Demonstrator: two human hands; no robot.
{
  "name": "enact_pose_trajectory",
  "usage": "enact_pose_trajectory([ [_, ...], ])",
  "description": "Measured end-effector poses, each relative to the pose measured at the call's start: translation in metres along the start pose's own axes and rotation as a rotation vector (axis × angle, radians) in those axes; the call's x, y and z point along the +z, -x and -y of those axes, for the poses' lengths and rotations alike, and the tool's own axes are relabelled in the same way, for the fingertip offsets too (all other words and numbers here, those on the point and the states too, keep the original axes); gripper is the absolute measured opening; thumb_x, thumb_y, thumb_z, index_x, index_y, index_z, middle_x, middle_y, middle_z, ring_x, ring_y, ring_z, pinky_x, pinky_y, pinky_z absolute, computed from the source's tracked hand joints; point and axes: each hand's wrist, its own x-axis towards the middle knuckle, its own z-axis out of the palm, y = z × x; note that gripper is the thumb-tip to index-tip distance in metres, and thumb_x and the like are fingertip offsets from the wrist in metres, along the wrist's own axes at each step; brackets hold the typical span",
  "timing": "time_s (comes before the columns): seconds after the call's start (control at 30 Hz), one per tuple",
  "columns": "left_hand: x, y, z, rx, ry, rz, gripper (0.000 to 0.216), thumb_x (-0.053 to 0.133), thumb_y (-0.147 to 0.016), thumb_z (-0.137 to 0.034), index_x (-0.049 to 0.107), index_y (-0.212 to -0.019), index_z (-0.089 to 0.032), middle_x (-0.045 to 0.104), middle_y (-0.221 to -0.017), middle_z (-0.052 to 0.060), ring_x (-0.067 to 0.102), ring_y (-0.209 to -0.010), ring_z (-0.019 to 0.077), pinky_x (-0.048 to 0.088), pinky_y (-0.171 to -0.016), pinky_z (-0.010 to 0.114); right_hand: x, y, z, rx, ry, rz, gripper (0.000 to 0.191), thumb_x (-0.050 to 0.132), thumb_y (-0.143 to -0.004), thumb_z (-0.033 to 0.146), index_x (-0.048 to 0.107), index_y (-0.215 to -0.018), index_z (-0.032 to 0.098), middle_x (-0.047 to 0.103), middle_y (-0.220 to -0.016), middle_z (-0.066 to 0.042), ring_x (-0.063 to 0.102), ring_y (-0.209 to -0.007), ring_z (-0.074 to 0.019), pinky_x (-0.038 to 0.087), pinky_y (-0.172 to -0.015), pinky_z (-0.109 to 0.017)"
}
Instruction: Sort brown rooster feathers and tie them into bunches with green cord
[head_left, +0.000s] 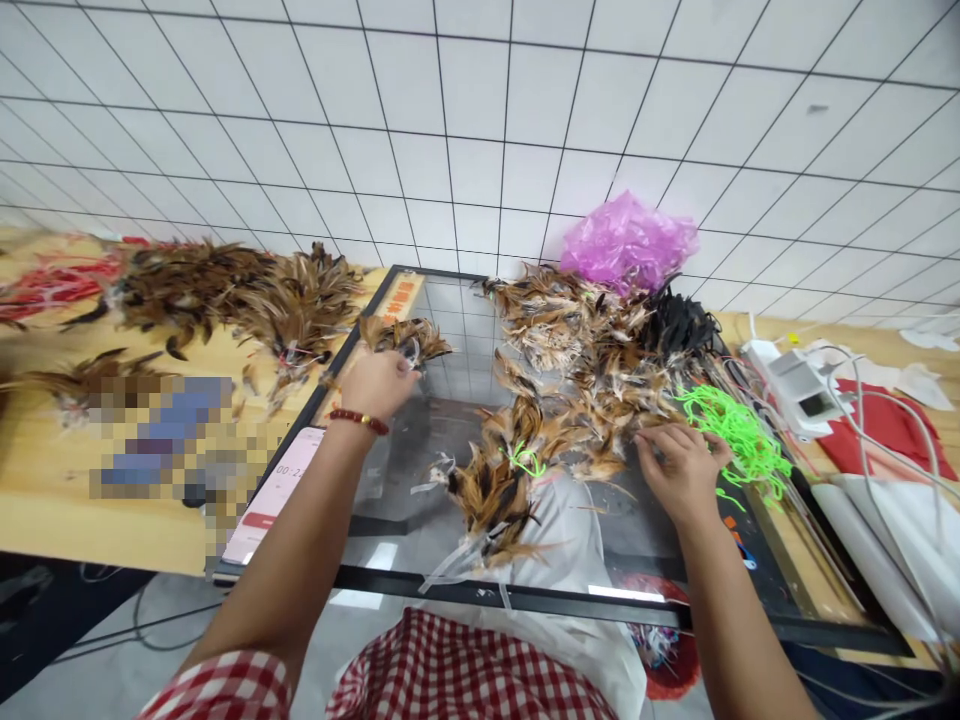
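My left hand [379,382] is closed round a small bundle of brown feathers [409,338] and holds it over the far left part of a dark glass panel [420,450]. A red bead bracelet sits on that wrist. My right hand [681,462] rests on the panel with its fingers curled, touching the edge of a loose heap of brown and white feathers [577,370]. Bright green cords [739,430] lie just right of that hand. Whether the right fingers pinch anything is hidden.
A big pile of brown feathers [247,290] lies on the wooden table at the left. A pink plastic bag [626,240] sits behind the heap. A phone [274,495] lies by my left forearm. White device and cables [802,385] are at the right.
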Motion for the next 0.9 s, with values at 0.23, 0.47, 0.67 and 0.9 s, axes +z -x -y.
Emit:
enact_pose_trajectory([
  [0.23, 0.004, 0.069, -0.043, 0.261, 0.062, 0.242, 0.026, 0.052, -0.083, -0.037, 0.074, -0.081, -0.024, 0.075, -0.084, 0.005, 0.067, -0.084, 0.0220, 0.042, -0.066, 0.028, 0.000, 0.000, 0.002, -0.006, 0.009, 0.009, 0.015, 0.059, -0.089, 0.031, 0.069, -0.080, 0.025, 0.074, -0.082, 0.001, 0.064, -0.093, -0.0222, 0.021, -0.095, -0.045],
  [0.47, 0.039, 0.064, -0.090, 0.399, 0.196, 0.249, 0.032, 0.057, -0.081, -0.049, 0.069, -0.083, -0.021, 0.072, -0.085, 0.008, 0.066, -0.083, 0.0226, 0.043, -0.065, 0.028, 0.002, 0.002, -0.003, 0.015, 0.008, -0.009, 0.015, 0.059, -0.088, 0.031, 0.069, -0.080, 0.024, 0.074, -0.082, 0.000, 0.064, -0.093, -0.0217, 0.019, -0.096, -0.045],
  [0.67, 0.034, 0.031, -0.074, 0.283, 0.654, 0.262, 0.025, 0.051, -0.083, -0.037, 0.065, -0.077, -0.018, 0.068, -0.068, 0.003, 0.060, -0.061, 0.0155, 0.045, -0.059, 0.026, 0.000, 0.001, -0.002, 0.011, 0.003, -0.007, 0.014, 0.058, -0.088, 0.030, 0.069, -0.081, 0.026, 0.075, -0.083, 0.002, 0.064, -0.093, -0.0203, 0.018, -0.096, -0.043],
  [0.9, -0.020, -0.031, -0.001, 0.188, 0.424, -0.011, 0.020, 0.064, -0.070, -0.038, 0.067, -0.071, -0.018, 0.064, -0.062, 0.001, 0.056, -0.062, 0.0165, 0.042, -0.059, 0.026, 0.001, 0.001, -0.001, 0.016, -0.001, 0.010, 0.014, 0.058, -0.088, 0.029, 0.069, -0.081, 0.026, 0.074, -0.083, 0.002, 0.064, -0.093, -0.0208, 0.019, -0.097, -0.045],
])
